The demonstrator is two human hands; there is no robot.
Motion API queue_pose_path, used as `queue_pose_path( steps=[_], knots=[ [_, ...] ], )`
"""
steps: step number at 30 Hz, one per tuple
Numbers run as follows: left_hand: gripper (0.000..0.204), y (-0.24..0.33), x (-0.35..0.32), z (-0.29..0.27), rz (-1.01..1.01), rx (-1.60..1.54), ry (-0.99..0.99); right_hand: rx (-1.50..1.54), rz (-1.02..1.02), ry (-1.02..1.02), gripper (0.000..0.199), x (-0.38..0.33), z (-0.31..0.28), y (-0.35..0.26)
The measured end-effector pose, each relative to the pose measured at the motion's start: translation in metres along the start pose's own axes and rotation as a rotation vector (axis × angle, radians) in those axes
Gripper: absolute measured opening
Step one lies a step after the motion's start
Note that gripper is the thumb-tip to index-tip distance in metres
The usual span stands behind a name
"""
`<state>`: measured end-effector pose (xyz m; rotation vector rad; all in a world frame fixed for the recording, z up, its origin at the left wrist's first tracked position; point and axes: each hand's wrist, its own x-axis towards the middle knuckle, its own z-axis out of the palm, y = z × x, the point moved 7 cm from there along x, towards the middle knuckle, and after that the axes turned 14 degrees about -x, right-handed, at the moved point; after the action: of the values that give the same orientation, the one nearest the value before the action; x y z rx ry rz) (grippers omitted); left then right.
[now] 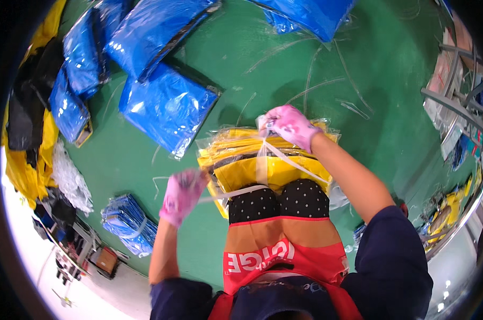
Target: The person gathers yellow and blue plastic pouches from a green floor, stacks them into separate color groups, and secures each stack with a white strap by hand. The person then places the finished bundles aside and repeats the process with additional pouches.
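In front of me lies a bundle of yellow and black folded pieces in clear plastic [241, 173], stacked and pressed against my apron. A white strap [261, 162] runs across it, with one loose strip slanting toward the lower right. My right hand [290, 127], in a pink glove, is closed on the strap at the bundle's far edge. My left hand [183, 194], also pink-gloved and somewhat blurred, is closed beside the bundle's left side. From it a white strip stretches over to the bundle's near edge. The fingertips of both hands are partly hidden.
Blue plastic-wrapped packets [169, 104] lie on the green floor [390, 69] at the far left and far middle. A strapped blue bundle [128, 225] sits at the near left. Yellow and black material [28, 117] is piled leftmost. Metal frames [460, 109] stand at the right. Cut strap pieces [353, 108] are scattered about.
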<state>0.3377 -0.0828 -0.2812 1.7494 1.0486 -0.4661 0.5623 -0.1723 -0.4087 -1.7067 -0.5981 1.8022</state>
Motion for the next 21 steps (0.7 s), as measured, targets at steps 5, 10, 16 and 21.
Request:
queue_pose_path(
  steps=[5,10,16,21],
  knots=[
    [0.033,-0.108,-0.152,0.044,-0.488,0.283,-0.267,0.21,-0.201,0.276,0.013,-0.066,0.051,-0.021],
    [0.023,-0.046,-0.136,0.07,-0.141,-0.135,0.055,-0.531,-0.272,0.266,0.01,-0.199,0.176,-0.016],
    [0.02,-0.045,-0.101,0.104,0.234,-0.47,0.403,-0.679,-0.61,0.029,0.01,-0.171,0.192,-0.065],
    [0.019,-0.122,-0.229,0.055,0.137,-0.91,0.902,-0.207,-0.521,-0.182,0.015,-0.031,0.159,-0.081]
  ],
)
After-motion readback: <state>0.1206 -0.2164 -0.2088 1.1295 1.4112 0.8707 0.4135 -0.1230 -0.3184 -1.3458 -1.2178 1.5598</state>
